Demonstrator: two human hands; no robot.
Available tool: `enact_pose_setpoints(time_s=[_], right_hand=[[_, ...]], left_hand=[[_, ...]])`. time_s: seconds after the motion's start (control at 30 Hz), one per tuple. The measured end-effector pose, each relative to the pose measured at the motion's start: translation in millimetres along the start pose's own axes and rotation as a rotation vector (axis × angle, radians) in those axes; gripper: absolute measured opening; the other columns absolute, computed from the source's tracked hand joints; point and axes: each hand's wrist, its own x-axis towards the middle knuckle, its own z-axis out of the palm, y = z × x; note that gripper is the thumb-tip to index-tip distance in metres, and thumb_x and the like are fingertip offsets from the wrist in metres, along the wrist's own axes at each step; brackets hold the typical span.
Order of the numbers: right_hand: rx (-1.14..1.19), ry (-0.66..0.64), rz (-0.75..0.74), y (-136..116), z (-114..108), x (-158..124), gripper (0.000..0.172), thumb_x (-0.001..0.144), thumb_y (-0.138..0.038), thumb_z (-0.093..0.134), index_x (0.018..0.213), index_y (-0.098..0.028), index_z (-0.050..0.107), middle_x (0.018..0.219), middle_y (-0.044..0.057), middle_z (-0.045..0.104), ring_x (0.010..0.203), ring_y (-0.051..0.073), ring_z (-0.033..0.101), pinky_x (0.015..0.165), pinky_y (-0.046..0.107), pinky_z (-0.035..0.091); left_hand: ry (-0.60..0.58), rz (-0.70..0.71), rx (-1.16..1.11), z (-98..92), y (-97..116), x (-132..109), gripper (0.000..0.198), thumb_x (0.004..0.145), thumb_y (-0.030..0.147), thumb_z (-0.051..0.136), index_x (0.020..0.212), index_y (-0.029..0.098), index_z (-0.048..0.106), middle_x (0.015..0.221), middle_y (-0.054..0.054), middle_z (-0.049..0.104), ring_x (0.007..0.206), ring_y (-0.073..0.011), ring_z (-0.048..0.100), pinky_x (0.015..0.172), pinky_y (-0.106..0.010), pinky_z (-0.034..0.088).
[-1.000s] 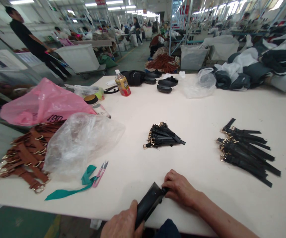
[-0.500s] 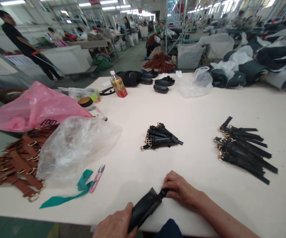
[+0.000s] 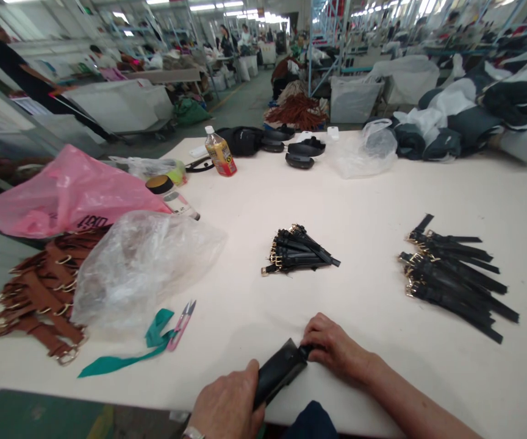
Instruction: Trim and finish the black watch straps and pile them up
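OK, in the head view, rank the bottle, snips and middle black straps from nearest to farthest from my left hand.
1. Snips: ahead and left of your left hand.
2. Middle black straps: farther ahead, to its right.
3. Bottle: beyond both, roughly straight ahead.

the left hand (image 3: 229, 399) grips a black piece (image 3: 279, 373) at the white table's (image 3: 364, 210) near edge while the right hand (image 3: 330, 347) pinches a dark bit (image 3: 305, 352) at its end, buckled black straps (image 3: 297, 251) lying beyond.

My left hand (image 3: 227, 399) hides the black piece's (image 3: 282, 369) near end; my right hand (image 3: 332, 346) covers most of the dark tip (image 3: 306, 350); behind my left, a band (image 3: 194, 432) is cut off.
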Motion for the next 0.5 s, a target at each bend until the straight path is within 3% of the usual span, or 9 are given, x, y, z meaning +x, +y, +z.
enact_pose_setpoints(time_s=[0.5], right_hand=[[-0.007,-0.030,-0.035,3.3,1.3,0.0,0.014,0.084,-0.027,0.054,0.093,-0.020,0.061,0.090,0.006,0.057,0.088,0.019,0.047,0.078,0.032,0.040]], left_hand=[[-0.040,-0.003,-0.002,3.2,-1.6,-7.1,0.048,0.077,0.026,0.041,0.124,0.015,0.042,0.103,-0.011,0.065,0.095,-0.0271,0.059,0.082,-0.042,0.046]])
